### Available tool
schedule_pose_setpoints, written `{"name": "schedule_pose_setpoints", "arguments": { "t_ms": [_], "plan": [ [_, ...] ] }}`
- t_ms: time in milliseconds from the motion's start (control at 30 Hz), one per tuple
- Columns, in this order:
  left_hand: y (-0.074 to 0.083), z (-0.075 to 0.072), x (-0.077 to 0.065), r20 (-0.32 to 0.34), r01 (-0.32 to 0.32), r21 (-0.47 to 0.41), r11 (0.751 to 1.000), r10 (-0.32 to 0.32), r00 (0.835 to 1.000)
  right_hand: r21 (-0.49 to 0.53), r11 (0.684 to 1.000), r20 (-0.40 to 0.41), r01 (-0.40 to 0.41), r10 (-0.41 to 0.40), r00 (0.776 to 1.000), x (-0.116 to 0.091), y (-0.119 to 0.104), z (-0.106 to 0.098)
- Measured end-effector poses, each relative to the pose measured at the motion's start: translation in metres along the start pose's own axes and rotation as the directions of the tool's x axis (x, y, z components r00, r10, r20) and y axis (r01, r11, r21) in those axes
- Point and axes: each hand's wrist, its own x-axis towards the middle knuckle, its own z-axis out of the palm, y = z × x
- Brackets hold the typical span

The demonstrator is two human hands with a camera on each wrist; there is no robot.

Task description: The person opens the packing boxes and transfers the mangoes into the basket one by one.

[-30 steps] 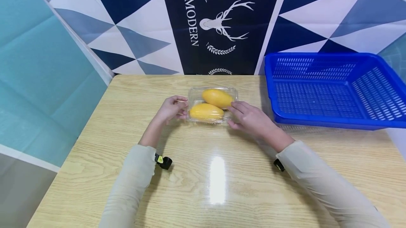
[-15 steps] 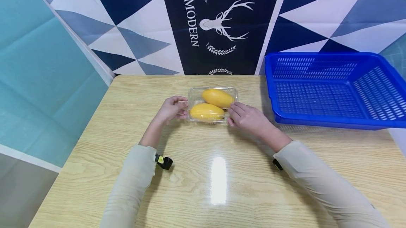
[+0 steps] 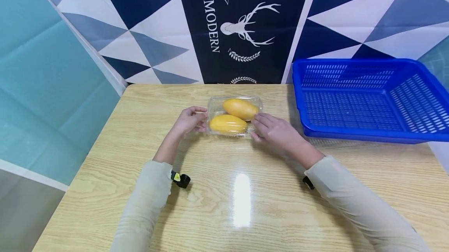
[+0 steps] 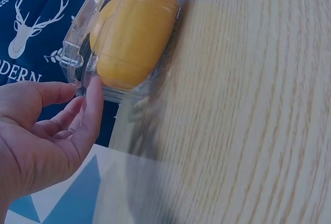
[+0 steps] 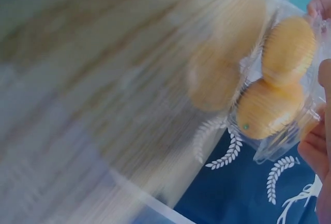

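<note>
A clear plastic clamshell box stands near the back of the table with two yellow mangoes inside. One mango lies at the rear of the box, the other mango in front of it. At the box's left end, my left hand pinches the edge between thumb and fingers; the left wrist view shows the fingertips at the corner by the lid rim. My right hand grips the right end, with the thumb low at the front corner. In the right wrist view, the right fingers are partly cut off by the frame.
A blue plastic basket with slotted walls stands at the back right, beyond my right hand. The wood-grain table reaches back to a patterned wall cloth. A teal cloth hangs at the left.
The right fingers have shifted slightly at the box's right end, from the lid's top toward its edge. The left hand, box and mangoes stay in place.
</note>
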Motion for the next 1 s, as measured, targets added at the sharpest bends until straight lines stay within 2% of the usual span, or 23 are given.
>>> {"name": "schedule_pose_setpoints", "arguments": {
  "t_ms": [67,167,267,333,467,633,733,900,1000],
  "plan": [
    [0.002,-0.001,-0.001,0.003,-0.02,0.01,1.0,0.02,1.0,0.071,0.995,0.049,-0.074,0.071,0.996,0.0,0.0,-0.004],
    [0.004,-0.003,-0.004,0.012,-0.062,0.01,0.998,0.062,0.998,0.141,0.972,0.147,-0.189,0.168,0.975,0.0,-0.001,-0.012],
    [0.006,-0.004,-0.006,0.014,-0.118,0.026,0.993,0.118,0.993,0.162,0.948,0.221,-0.275,0.237,0.946,-0.001,-0.001,-0.016],
    [0.007,-0.004,-0.006,-0.004,-0.149,0.052,0.987,0.15,0.989,0.167,0.934,0.236,-0.317,0.274,0.932,-0.002,-0.001,-0.017],
    [0.007,-0.004,-0.003,-0.058,-0.188,0.128,0.974,0.196,0.979,0.198,0.899,0.192,-0.392,0.356,0.914,0.0,0.0,-0.016],
    [0.008,-0.002,-0.003,-0.105,-0.225,0.19,0.956,0.248,0.963,0.263,0.861,0.099,-0.436,0.426,0.899,0.006,0.003,-0.011],
    [0.01,-0.001,-0.007,-0.109,-0.249,0.181,0.951,0.271,0.956,0.307,0.834,0.06,-0.458,0.463,0.884,0.01,0.004,-0.009],
    [0.01,-0.002,-0.005,-0.104,-0.304,0.141,0.942,0.319,0.942,0.373,0.78,0.03,-0.503,0.532,0.846,0.017,0.007,-0.007],
    [0.011,-0.004,-0.002,-0.104,-0.326,0.161,0.931,0.345,0.933,0.408,0.751,0.01,-0.519,0.565,0.825,0.022,0.011,-0.006]
  ]
}}
